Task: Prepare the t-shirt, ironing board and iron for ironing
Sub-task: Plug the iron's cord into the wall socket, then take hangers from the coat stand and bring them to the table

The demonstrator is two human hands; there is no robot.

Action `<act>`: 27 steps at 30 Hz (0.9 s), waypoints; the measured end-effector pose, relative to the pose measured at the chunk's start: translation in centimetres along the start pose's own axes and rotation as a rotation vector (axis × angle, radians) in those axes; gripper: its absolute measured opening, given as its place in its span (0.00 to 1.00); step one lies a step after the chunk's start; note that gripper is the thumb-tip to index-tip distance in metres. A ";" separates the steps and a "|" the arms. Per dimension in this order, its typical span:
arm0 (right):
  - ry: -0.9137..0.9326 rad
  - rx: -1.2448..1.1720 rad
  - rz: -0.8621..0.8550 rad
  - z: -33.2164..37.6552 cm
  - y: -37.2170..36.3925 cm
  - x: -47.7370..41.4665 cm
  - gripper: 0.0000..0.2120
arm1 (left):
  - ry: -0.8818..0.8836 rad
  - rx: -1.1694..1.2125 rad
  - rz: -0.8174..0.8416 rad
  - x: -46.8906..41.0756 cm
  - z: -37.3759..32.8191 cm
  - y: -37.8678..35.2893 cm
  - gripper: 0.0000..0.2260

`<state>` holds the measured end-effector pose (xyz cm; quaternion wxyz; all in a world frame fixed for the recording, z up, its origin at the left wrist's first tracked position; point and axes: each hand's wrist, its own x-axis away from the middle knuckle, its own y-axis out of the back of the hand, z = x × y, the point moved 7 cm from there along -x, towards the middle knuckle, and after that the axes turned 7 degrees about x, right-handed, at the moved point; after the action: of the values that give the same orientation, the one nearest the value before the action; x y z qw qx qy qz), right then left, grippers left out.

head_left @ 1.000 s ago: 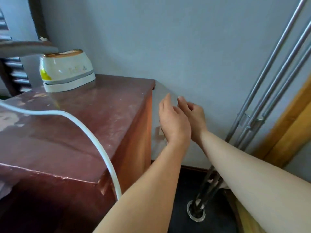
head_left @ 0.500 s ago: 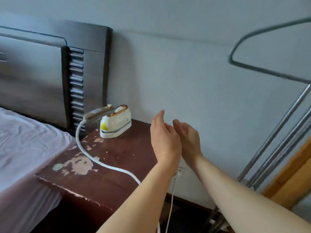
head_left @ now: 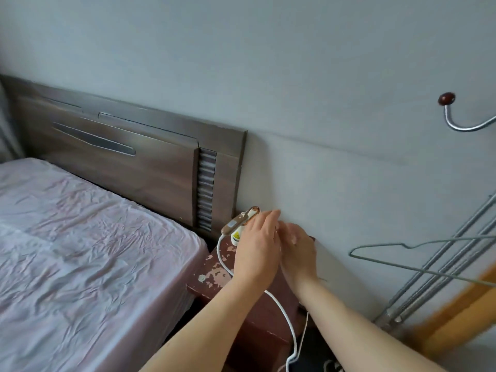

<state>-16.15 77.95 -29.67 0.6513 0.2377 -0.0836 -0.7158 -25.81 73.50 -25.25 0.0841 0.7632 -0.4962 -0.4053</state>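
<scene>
Head view. Nearest the camera, a white power cord hangs off the front edge of a worn reddish-brown wooden bedside tabletop and runs back across it between the two bare forearms. Above the tabletop, the left hand and right hand are raised side by side, touching or nearly so, with the fingers of both extended, loosely spread and holding nothing. Just beyond and slightly left of the left hand stands the small white iron with a brown handle, largely hidden by that hand; its long axis runs from near-left to far-right, towards the grey wall. The left hand is judged the nearer to it. Neither t-shirt nor ironing board is in view. A pink-sheeted bed lies to the left.
</scene>
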 end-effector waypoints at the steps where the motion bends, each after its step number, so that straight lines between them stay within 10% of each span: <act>1: -0.026 -0.009 -0.016 1.6 1.4 0.7 0.13 | -0.046 -0.013 0.037 -0.1 -1.8 1.3 0.17; 17: -0.189 0.319 -0.512 5.7 31.1 7.9 0.09 | -0.393 -0.020 0.560 0.2 -23.5 -4.3 0.16; 27: -0.298 0.494 -0.204 1.4 35.4 1.1 0.21 | -0.376 -0.176 0.697 -1.2 -27.1 -12.1 0.15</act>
<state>14.77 71.78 -13.55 0.4789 0.2885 -0.3254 -0.7626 1.35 73.10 -13.23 0.1890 0.4518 -0.6954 -0.5260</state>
